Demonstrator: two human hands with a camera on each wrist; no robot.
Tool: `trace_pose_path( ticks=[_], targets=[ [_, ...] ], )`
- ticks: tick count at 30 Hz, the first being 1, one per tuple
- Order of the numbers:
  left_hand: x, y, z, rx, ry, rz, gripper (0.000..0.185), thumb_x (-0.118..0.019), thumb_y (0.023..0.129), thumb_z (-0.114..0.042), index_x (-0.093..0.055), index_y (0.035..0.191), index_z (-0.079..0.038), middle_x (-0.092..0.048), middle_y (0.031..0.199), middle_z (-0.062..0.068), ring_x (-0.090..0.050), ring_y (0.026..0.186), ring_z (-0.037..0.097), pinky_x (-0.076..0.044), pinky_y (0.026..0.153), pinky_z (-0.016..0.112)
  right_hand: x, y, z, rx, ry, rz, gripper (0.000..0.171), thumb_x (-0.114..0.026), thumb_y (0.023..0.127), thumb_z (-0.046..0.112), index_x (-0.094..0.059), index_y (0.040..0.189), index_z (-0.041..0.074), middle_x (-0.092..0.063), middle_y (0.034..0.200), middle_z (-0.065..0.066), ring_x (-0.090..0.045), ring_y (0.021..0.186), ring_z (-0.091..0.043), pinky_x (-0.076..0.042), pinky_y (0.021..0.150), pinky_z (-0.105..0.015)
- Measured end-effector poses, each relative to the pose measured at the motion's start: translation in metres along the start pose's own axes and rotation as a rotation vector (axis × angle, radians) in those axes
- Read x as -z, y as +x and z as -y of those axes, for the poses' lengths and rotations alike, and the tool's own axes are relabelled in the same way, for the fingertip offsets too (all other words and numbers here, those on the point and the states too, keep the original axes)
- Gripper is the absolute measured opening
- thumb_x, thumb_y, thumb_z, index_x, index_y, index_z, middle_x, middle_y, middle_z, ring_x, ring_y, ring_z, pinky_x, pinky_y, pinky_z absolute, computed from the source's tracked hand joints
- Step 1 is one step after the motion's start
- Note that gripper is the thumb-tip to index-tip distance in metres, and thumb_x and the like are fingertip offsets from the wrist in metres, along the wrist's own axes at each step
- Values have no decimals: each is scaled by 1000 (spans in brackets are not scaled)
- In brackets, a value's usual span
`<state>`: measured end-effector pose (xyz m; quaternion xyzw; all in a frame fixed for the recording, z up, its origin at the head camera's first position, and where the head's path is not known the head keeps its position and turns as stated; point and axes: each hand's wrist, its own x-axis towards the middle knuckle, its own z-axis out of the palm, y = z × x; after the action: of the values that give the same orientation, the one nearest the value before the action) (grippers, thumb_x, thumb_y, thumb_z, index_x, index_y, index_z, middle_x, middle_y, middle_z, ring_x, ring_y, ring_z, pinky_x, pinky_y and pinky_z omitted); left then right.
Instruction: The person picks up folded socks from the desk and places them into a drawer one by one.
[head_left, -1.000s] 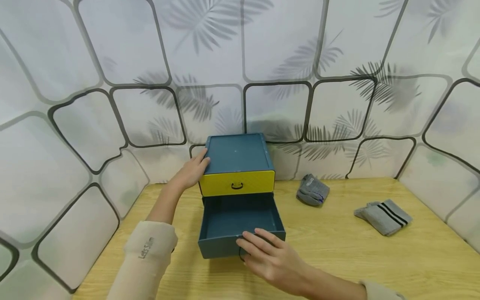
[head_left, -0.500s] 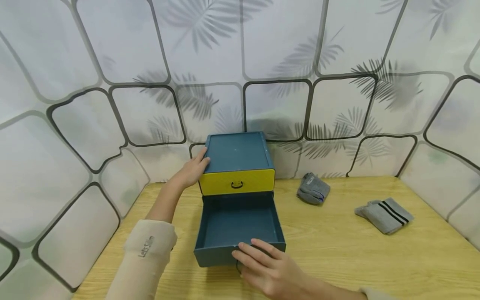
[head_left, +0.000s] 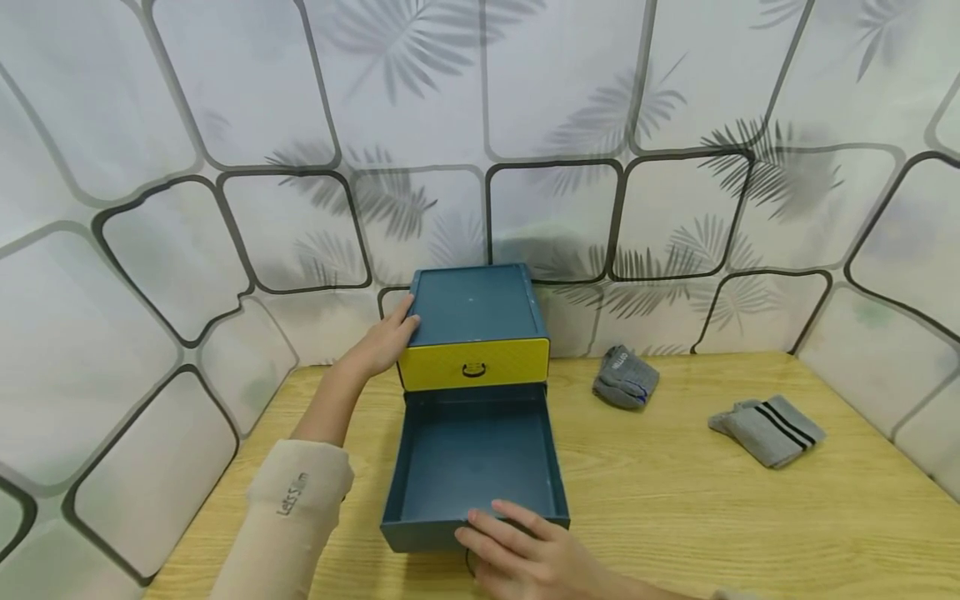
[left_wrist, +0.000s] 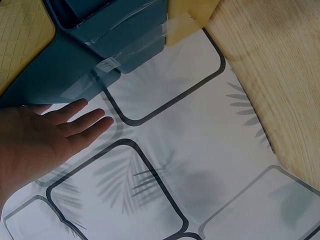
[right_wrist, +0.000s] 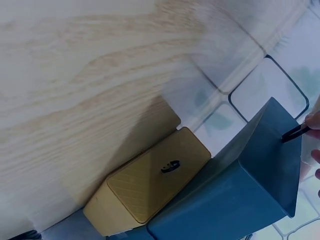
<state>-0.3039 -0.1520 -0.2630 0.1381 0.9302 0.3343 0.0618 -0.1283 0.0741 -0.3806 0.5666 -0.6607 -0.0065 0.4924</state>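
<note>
A small chest of drawers (head_left: 476, 304) with a blue top stands near the back wall. Its blue drawer (head_left: 480, 458) is pulled far out, and only bare floor shows inside. My left hand (head_left: 386, 340) rests against the chest's upper left side, fingers extended; the left wrist view shows the same hand (left_wrist: 45, 137) with loose fingers. At the blue drawer's front is my right hand (head_left: 525, 554), fingertips over the rim. In the right wrist view, fingers (right_wrist: 313, 121) pinch the drawer's black handle (right_wrist: 295, 133).
Above the blue drawer is a yellow drawer (head_left: 510, 367), pushed in. Another yellow drawer (right_wrist: 160, 175) sits below, close to the table (head_left: 645, 517). To the right lie a folded dark grey sock (head_left: 626, 382) and a light grey sock (head_left: 772, 429) with black stripes.
The blue drawer has slid farther out toward me, my right hand moving back with it. My left hand stays at the chest's side, and the socks have not moved.
</note>
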Motion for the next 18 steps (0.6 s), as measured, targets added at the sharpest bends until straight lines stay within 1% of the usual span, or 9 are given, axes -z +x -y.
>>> trace_pose_path(
  ticks=[4, 6, 7, 9, 12, 14, 16, 18],
  targets=[
    [0, 1, 2, -9, -5, 10, 57, -17, 101, -37, 5, 149, -14, 1, 152, 13, -2, 136, 35, -9, 106, 54, 0, -5, 0, 51, -2, 65, 36, -37, 100, 14, -68, 86, 23, -61, 112, -6, -55, 107, -19, -37, 97, -36],
    [0, 1, 3, -13, -9, 15, 57, -16, 101, -37, 5, 149, -14, 1, 152, 12, -2, 136, 34, -8, 106, 54, 0, -7, 0, 79, -6, 81, 36, -36, 101, 14, -67, 85, 25, -61, 112, -6, -55, 107, -19, -37, 97, -36],
    [0, 1, 3, -15, -11, 15, 57, -17, 101, -37, 5, 149, -14, 1, 152, 12, -1, 136, 34, -8, 106, 54, 0, -7, -1, 88, -13, 80, 36, -36, 101, 14, -67, 85, 25, -61, 111, -5, -55, 106, -19, -38, 97, -35],
    [0, 1, 4, -18, -16, 15, 57, -17, 101, -37, 5, 149, -15, 2, 152, 11, -1, 136, 33, -8, 106, 54, 0, -4, -3, 77, 2, 42, 36, -39, 100, 15, -67, 81, 26, -62, 109, -5, -57, 104, -18, -40, 94, -34],
    [0, 1, 4, -19, -18, 12, 57, -17, 101, -38, 5, 149, -15, 2, 152, 10, -1, 136, 33, -8, 106, 54, 5, 3, -11, 9, 78, -7, 34, -42, 99, 23, -67, 76, 24, -63, 106, -4, -58, 101, -19, -44, 90, -34],
    [-1, 1, 4, -20, -22, 10, 57, -17, 101, -38, 5, 149, -15, 2, 152, 10, -1, 136, 32, -8, 106, 54, 10, 7, -22, -62, 146, -32, 33, -46, 97, 27, -68, 74, 22, -63, 105, -5, -58, 100, -20, -45, 88, -35],
    [-1, 0, 3, -22, -26, 10, 57, -17, 101, -38, 5, 149, -15, 2, 152, 9, 0, 137, 32, -8, 106, 53, 17, 8, -39, -142, 191, -23, 32, -48, 96, 30, -69, 76, 18, -63, 105, -6, -57, 101, -23, -45, 89, -37],
    [-1, 0, 3, -21, -30, 9, 57, -18, 101, -37, 5, 149, -15, 2, 152, 9, 0, 137, 31, -8, 106, 53, 22, 5, -62, -251, 217, -19, 30, -49, 95, 30, -70, 78, 16, -62, 106, -7, -56, 100, -24, -44, 88, -38]
  ],
)
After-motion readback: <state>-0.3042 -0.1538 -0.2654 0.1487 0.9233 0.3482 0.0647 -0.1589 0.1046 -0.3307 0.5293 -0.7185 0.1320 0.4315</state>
